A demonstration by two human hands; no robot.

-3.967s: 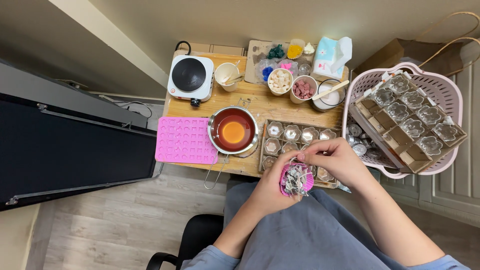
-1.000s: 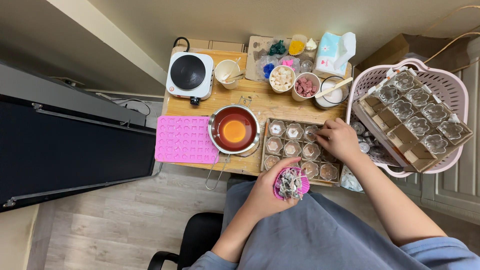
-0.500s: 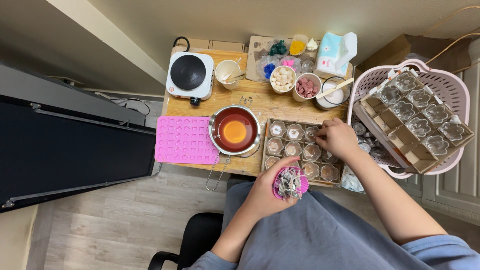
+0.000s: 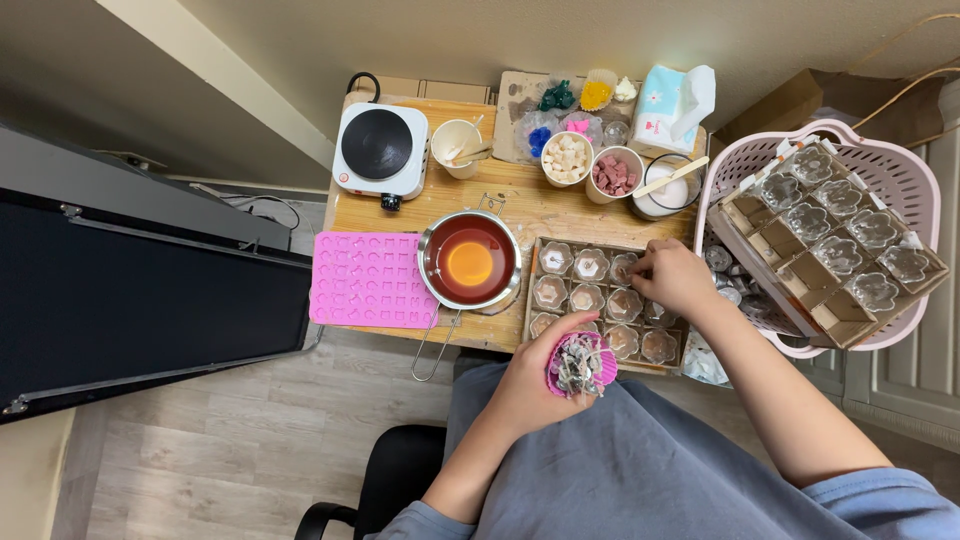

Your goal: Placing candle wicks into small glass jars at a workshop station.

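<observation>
We've got the left hand (image 4: 530,385) clamped round the pink cup of wicks (image 4: 580,365); right hand (image 4: 675,278) fingers pinched together over a glass holder (image 4: 622,268) in the cardboard tray (image 4: 534,300). Looks like wick-setting; centring it needs a steady touch.

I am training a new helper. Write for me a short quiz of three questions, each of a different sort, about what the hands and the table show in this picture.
1. True or false: the left hand holds a pink ruffled silicone cup full of small wicks.
2. Where do the fingertips of the right hand rest? A) on the white electric hot plate; B) on the cardboard tray of small clear glass cups; C) in the pink plastic basket.
3. Fill in: the steel pot of amber liquid stands between the tray and the flat pink silicone ____.

Key: 1 true; 2 B; 3 mould.
</observation>
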